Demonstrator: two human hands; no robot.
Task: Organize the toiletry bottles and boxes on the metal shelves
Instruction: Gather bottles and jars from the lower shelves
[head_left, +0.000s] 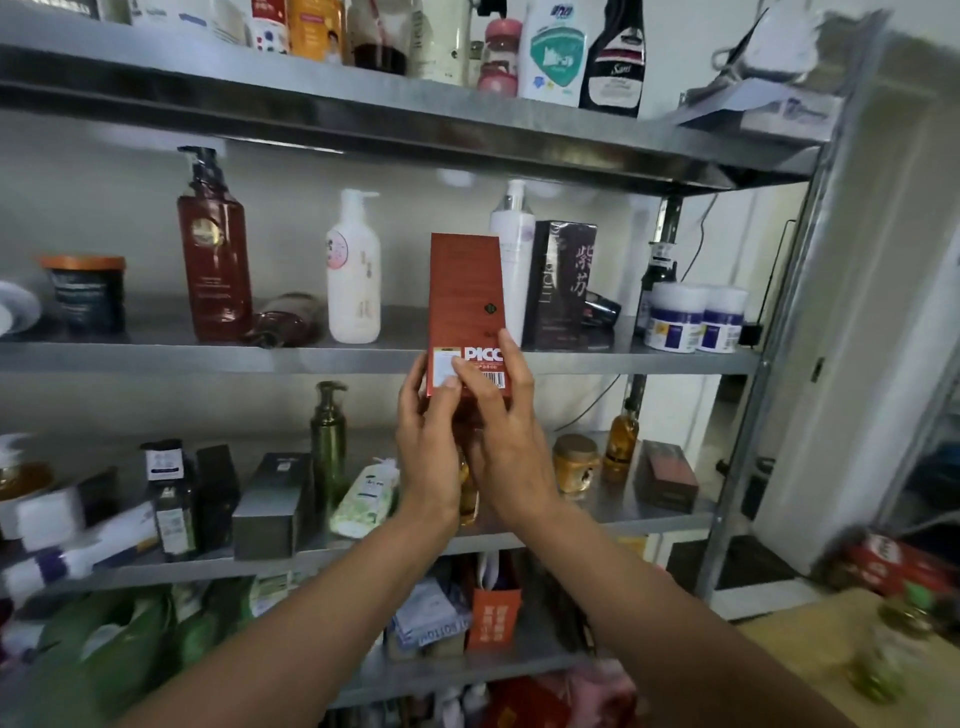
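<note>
Both hands hold a tall red box (466, 296) upright in front of the middle metal shelf (311, 358). My left hand (428, 441) grips its lower left corner, thumb on the white label. My right hand (504, 431) grips the lower right edge. Behind the box stand a white pump bottle (514, 260) and a dark box with purple characters (561, 283). Left of it are a white lotion bottle (354, 270), a red-brown pump bottle (214, 249) and a dark bottle lying on its side (283, 319).
Two white tubs (693, 317) sit at the middle shelf's right end, a dark jar with an orange lid (85, 291) at its left. The lower shelf (649, 512) holds boxes, a green pump bottle (328, 441) and amber jars. Bottles crowd the top shelf (363, 111).
</note>
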